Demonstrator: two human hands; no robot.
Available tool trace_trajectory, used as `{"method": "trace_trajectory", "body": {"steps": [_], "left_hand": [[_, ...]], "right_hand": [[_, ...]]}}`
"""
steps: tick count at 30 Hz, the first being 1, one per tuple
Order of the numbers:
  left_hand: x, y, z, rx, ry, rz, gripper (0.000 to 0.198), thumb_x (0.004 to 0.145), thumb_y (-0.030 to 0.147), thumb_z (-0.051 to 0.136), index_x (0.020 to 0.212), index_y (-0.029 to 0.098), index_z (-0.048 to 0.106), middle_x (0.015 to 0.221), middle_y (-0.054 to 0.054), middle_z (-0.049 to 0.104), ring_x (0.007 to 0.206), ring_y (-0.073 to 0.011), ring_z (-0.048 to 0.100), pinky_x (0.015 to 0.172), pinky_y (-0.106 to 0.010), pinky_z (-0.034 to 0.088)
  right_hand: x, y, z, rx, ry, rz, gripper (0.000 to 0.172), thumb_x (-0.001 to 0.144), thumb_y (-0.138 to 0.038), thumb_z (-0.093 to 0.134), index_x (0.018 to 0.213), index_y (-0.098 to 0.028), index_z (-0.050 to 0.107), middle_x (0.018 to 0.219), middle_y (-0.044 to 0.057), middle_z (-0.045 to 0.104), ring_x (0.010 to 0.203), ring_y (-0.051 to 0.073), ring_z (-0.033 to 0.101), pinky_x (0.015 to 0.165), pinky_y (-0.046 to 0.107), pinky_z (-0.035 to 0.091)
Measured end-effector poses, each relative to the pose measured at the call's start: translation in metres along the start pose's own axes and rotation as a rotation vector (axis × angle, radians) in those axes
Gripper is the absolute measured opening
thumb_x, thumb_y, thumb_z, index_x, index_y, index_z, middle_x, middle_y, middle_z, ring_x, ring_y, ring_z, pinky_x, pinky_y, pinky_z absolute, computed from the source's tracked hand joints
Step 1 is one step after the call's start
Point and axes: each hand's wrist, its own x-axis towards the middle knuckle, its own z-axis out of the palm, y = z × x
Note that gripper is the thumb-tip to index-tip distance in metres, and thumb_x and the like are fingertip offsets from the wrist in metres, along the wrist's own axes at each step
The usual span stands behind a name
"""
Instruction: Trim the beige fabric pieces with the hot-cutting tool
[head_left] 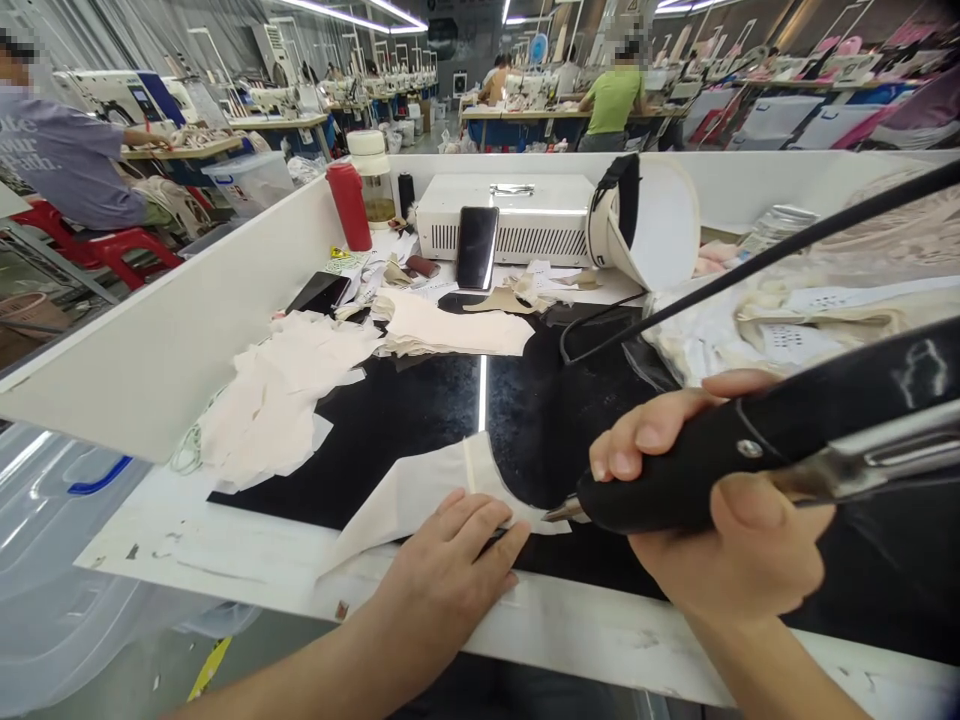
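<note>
My left hand lies flat with its fingers stretched out, pressing a cream fabric piece onto the black mat near the table's front edge. The piece has a curved right edge and a narrow strip across its top. In my right hand is a thick black corded handheld tool with a metal lever along its side. Its pointed metal tip meets the right end of the fabric, just right of my left fingertips. I cannot tell whether the tip presses into the cloth.
Loose cream pieces and a neat stack lie behind. A white vented box, a phone, a red flask and a white visor stand at the back. The tool's black cable crosses the right. People sit at sewing machines beyond.
</note>
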Motion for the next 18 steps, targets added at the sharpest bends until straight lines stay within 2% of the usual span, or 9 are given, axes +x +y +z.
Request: {"method": "trace_trajectory", "body": {"steps": [6,12,18], "left_hand": [[-0.003,0.000,0.003,0.004,-0.033,-0.021,0.034,0.120,0.019,0.063,0.153,0.010,0.068,0.136,-0.015,0.079,0.130,-0.0308,0.080,0.124,-0.053,0.067],[-0.002,0.000,0.003,0.008,-0.014,-0.017,0.032,0.122,0.019,0.058,0.151,0.010,0.068,0.134,-0.015,0.080,0.128,-0.0308,0.081,0.120,-0.053,0.070],[-0.003,-0.001,0.002,0.009,-0.025,0.000,0.030,0.122,0.019,0.061,0.149,0.010,0.069,0.136,-0.015,0.080,0.132,-0.0301,0.080,0.123,-0.052,0.068]], "right_hand": [[-0.014,0.003,0.000,-0.002,-0.029,0.025,0.042,0.085,-0.044,0.106,0.117,-0.031,0.082,0.079,-0.003,0.075,0.057,0.018,0.067,0.050,0.033,0.058],[-0.013,0.002,-0.001,-0.048,-0.075,0.016,0.039,0.090,-0.041,0.102,0.119,-0.030,0.077,0.081,-0.004,0.074,0.059,0.017,0.068,0.053,0.033,0.060],[-0.008,-0.003,-0.007,-0.065,-0.006,0.008,0.044,0.083,-0.047,0.107,0.114,-0.032,0.080,0.077,-0.005,0.071,0.055,0.018,0.066,0.049,0.033,0.059]]}}
